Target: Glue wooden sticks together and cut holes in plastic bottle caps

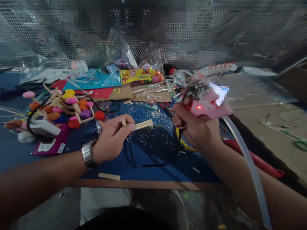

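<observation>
This looks like a craft workshop: scraps [157, 115] litter the blue bench [153, 175], a pink glue gun [209, 111] is at right, stick-built pieces [85, 114] crowd the left, perforated metal [93, 44] backs the far side.

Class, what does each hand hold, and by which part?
The left hand grips sticks near one end; the right hand holds a glue gun by its handle.

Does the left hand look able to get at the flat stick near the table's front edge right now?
Probably yes: nothing covers the flat stick, and it lies near the left hand. That hand grips thin sticks, though, which may hinder a pickup.
</observation>
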Demonstrator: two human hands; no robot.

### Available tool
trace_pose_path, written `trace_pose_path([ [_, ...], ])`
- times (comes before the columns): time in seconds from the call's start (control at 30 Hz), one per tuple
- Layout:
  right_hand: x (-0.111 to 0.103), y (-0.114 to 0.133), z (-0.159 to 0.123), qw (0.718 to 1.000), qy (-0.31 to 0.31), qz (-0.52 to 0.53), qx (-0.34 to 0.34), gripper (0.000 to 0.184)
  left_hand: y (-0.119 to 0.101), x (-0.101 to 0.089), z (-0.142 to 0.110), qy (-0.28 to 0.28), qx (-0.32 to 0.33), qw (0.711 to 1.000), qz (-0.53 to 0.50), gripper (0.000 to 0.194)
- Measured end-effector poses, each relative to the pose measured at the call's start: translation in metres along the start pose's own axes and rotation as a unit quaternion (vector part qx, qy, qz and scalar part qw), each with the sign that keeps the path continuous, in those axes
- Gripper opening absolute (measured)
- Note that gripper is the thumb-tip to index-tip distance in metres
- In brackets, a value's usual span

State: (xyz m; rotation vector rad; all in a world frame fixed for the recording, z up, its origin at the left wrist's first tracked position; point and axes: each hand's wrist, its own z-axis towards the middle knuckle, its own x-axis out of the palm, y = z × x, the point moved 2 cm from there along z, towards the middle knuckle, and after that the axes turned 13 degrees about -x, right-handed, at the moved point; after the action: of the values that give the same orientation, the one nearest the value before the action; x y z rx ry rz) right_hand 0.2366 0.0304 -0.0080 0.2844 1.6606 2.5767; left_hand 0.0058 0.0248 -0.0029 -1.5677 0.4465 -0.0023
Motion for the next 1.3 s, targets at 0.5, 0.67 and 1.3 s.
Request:
trace_pose_path([
  [0.5, 0.015, 0.013, -0.018, 0.981, 0.187, 0.001, 0.046, 0.036, -0.009, 0.004, -0.005, 0.013, 0.045, 0.996, 0.082, 0.022],
  [0.67, 0.019, 0.017, -0.02, 0.977, 0.206, -0.002, 0.059, 0.041, -0.011, 0.004, -0.004, 0.008, 0.036, 0.997, 0.064, 0.024],
  [1.3, -0.001, 0.008, 0.0, 0.996, 0.02, 0.083, -0.014, 0.036, -0.006, 0.0, 0.0, 0.011, 0.037, 0.994, 0.098, 0.021],
])
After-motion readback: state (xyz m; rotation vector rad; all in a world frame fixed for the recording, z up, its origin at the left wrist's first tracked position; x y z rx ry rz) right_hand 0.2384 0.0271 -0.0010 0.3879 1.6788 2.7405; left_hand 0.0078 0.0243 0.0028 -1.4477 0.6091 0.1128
